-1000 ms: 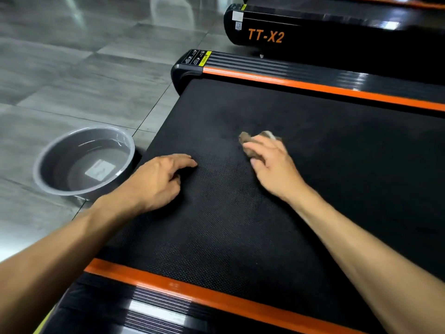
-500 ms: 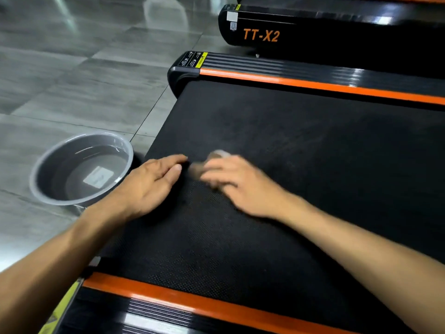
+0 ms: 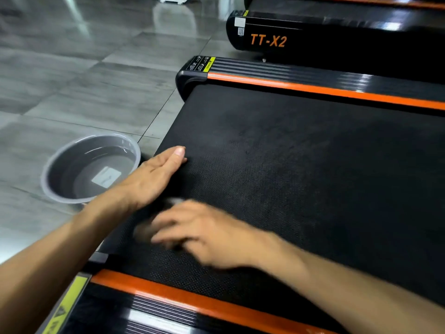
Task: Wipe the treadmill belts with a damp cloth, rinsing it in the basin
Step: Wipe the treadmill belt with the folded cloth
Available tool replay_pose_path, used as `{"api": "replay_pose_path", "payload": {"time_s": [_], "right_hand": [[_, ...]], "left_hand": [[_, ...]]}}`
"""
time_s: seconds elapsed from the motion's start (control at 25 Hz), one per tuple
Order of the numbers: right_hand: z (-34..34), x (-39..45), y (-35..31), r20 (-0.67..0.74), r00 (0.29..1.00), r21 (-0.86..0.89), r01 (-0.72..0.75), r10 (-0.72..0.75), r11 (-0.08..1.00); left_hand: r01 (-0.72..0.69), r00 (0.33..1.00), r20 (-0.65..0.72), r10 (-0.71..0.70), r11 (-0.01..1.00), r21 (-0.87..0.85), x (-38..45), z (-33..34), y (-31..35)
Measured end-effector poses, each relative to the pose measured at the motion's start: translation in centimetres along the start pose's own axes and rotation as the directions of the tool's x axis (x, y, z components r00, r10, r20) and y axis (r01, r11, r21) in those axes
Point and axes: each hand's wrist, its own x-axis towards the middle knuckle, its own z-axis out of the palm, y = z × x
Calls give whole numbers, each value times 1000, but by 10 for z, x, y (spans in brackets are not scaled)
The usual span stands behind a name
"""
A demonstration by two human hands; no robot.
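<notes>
The black treadmill belt (image 3: 301,165) runs between two orange side strips. My left hand (image 3: 156,174) lies flat on the belt near its left end, fingers straight and together. Close in front of it, my right hand (image 3: 204,232) is motion-blurred, its fingers stretched leftward and pressing the cloth (image 3: 173,201) onto the belt. Only a pale blurred edge of the cloth shows past the hand. The grey basin (image 3: 65,162) with water stands on the floor just left of the belt end.
A near side rail (image 3: 192,307) with an orange strip and a yellow warning label lies at the bottom. The far rail (image 3: 313,75) borders the belt. A second treadmill marked TT-X2 (image 3: 268,41) stands behind. Grey floor tiles (image 3: 84,92) spread to the left.
My right hand has swept the cloth from mid-belt leftward and toward me, ending in front of my left hand. My left hand's fingers have straightened flat and stayed near the belt end.
</notes>
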Motion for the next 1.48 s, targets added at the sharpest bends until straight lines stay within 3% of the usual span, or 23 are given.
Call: {"api": "replay_pose_path", "payload": {"time_s": [0.08,0.12,0.2,0.24,0.28,0.32,0.44,0.56,0.68,0.76,0.84,0.88,0.92,1.0,1.08,1.2,1.28,1.36,1.44,1.48], "right_hand": [[-31,0,53,-126,982,-119,-154,139,981],[-47,-6,82,-245,937,-151,-291,249,945],[-75,-23,116,-423,717,-65,-634,554,770],[-79,-27,120,-463,631,-49,-720,623,693],[-76,-24,115,-469,615,-45,-733,633,679],[-67,-15,101,-447,679,-82,-680,583,729],[-11,5,23,-293,929,-159,-280,226,947],[19,0,-37,-29,998,40,-54,55,998],[1,11,4,-32,999,-22,-41,40,999],[-27,16,52,-161,963,-79,-232,218,969],[-44,17,79,-307,816,-46,-527,490,848],[-43,18,78,-342,752,-32,-609,564,793],[-36,22,67,-357,743,-43,-619,566,784],[-8,26,27,-340,855,-79,-440,391,895],[24,20,-26,-157,963,-23,-227,221,974],[19,15,-27,-27,997,31,-71,72,997],[-3,17,16,-70,993,-90,-99,93,991],[-36,9,68,-225,939,-166,-299,259,940],[-62,-7,100,-345,782,-101,-580,518,808],[-65,-11,104,-362,728,-75,-646,582,760]], "left_hand": [[3,1000,13,-3,999,35,-1,-1,-1],[0,1000,24,-1,999,34,-1,-3,-2],[-17,999,41,17,1000,-2,-1,-6,-3],[-28,999,43,29,999,-17,-1,-7,-4],[-27,999,42,28,999,-30,0,-8,-4],[-21,999,43,24,998,-67,1,-10,-5],[1,999,32,8,961,-276,9,-16,-7],[-12,1000,18,18,951,-310,10,-17,-6],[-9,999,28,14,985,-174,9,-13,-11],[-21,1000,16,21,1000,-11,9,-13,-12],[14,1000,12,-14,999,31,9,-15,-10],[29,1000,6,-29,999,15,10,-16,-9],[25,1000,-2,-25,1000,-8,12,-17,-9],[-1,1000,-30,0,999,-47,14,-18,-8],[-21,999,-28,19,996,-91,16,-19,-8],[-6,1000,-15,5,997,-74,14,-19,-7],[-3,1000,-5,3,1000,7,11,-19,-7],[10,1000,4,-10,995,97,8,-18,-6],[26,1000,4,-27,983,180,6,-18,-3],[37,999,6,-39,979,201,6,-19,-2]]}}
